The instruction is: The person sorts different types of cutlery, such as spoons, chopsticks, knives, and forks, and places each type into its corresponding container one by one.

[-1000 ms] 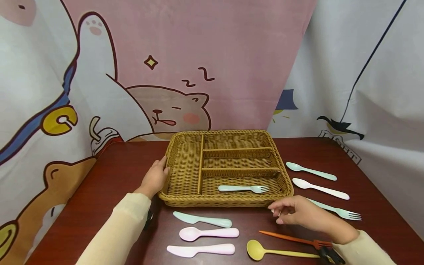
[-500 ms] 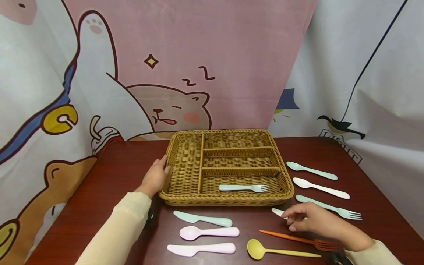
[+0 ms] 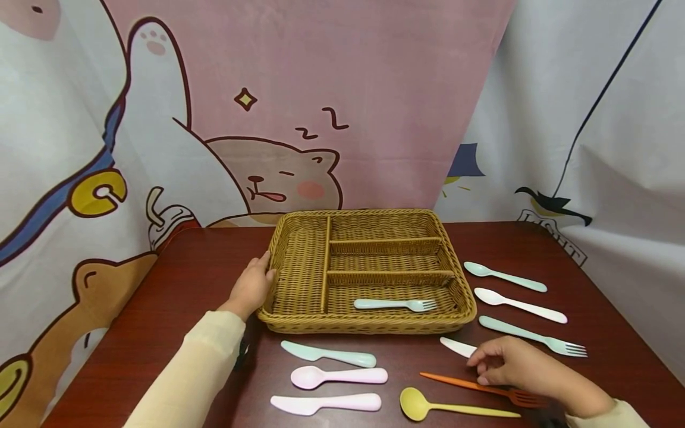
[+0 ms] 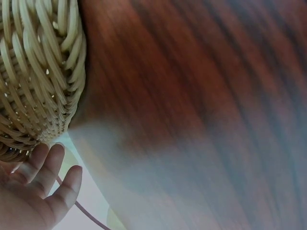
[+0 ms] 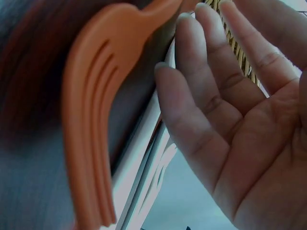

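A wicker cutlery tray [image 3: 369,324] with several compartments stands on the dark red table. My left hand [image 3: 250,288] rests against its left side, and the left wrist view shows loosely extended fingers [image 4: 53,165] by the woven wall. A pale mint fork [image 3: 396,304] lies in the tray's front right compartment. My right hand [image 3: 516,368] is low over the table, fingertips right at the handle of an orange fork [image 3: 460,381]. A white knife [image 3: 457,347] lies partly hidden behind that hand. In the right wrist view the orange fork's tines [image 5: 93,120] show beside relaxed fingers [image 5: 192,110].
A mint knife [image 3: 326,355], a pale pink spoon [image 3: 342,376] and a pale pink knife [image 3: 326,404] lie before the tray. Right of them is a yellow spoon [image 3: 414,404]. A mint spoon [image 3: 505,276], white spoon [image 3: 519,305] and another mint fork [image 3: 532,336] lie at the right.
My right hand has moved right and toward the front, away from the tray's front corner, uncovering part of the white knife. The left hand stays against the tray.
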`<state>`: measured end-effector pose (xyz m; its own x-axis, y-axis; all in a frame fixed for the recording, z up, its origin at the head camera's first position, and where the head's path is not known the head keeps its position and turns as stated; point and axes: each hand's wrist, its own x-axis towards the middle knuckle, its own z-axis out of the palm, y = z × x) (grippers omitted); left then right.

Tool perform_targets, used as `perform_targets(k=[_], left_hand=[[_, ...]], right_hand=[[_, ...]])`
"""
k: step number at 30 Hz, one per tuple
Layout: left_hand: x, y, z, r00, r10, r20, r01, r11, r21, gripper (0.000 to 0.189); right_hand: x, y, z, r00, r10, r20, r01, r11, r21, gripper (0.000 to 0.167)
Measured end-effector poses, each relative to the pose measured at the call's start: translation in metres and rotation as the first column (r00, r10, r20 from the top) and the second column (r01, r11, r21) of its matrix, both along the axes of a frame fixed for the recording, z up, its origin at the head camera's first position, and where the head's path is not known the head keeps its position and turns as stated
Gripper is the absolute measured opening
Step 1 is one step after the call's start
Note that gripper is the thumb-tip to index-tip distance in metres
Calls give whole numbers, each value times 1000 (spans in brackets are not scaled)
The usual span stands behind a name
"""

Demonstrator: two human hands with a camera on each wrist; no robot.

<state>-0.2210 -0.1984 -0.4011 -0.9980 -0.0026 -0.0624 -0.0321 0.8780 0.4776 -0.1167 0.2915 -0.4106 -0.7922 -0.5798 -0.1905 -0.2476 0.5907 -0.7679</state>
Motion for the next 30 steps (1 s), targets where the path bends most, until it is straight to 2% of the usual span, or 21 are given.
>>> perform_targets(k=[7,16,20,26,30], left_hand=[[-1,1,0,1000,-1,6,1,1000,2,58],[-1,1,1,1000,0,5,0,1000,1,58],[-1,0,0,1000,1,3,-1,1000,3,58],[-1,0,0,1000,5,12,-5,1000,9,58],[0,0,0,1000,5,17,-5,1000,12,58]], right_hand=[[4,5,-5,997,51,-63,-52,999,-7,18],[6,3,-8,987,94,-129,-79,990,118,20],[6,2,-8,989,96,-115,-81,988,132,21],[6,1,-8,996,79,-46,-72,989,128,18],[7,0,-8,996,78,-53,-71,991,111,16]])
